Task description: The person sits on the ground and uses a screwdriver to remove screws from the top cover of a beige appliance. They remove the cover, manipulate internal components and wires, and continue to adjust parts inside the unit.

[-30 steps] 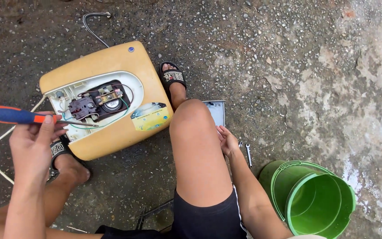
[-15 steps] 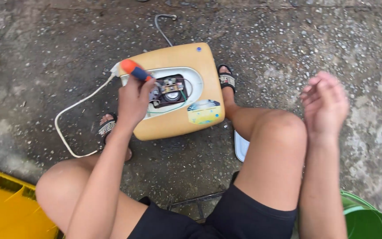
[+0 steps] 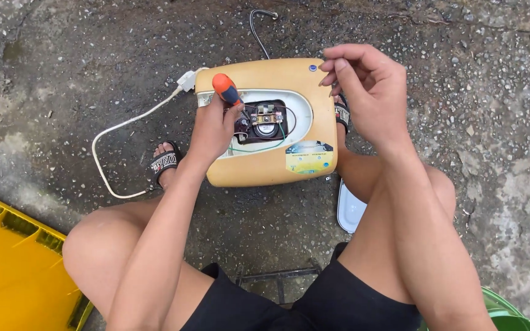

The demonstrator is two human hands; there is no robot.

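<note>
A yellow water heater (image 3: 265,165) lies on the rough concrete ground between my feet, its cover off and its wiring and black parts (image 3: 264,122) exposed. My left hand (image 3: 213,132) grips a screwdriver with an orange and blue handle (image 3: 227,89), its tip down in the open compartment. My right hand (image 3: 363,92) hovers over the heater's right top corner, fingers pinched together; whether something small sits between them I cannot tell.
A white power cord (image 3: 118,132) loops left from the heater. A yellow crate (image 3: 13,270) stands at the bottom left, a green bucket (image 3: 504,312) at the bottom right. A white cover piece (image 3: 349,211) lies by my right leg. A grey hose (image 3: 259,30) runs behind.
My right hand has come up from beside my knee to above the heater. My left hand has brought the screwdriver from the left side down into the open compartment.
</note>
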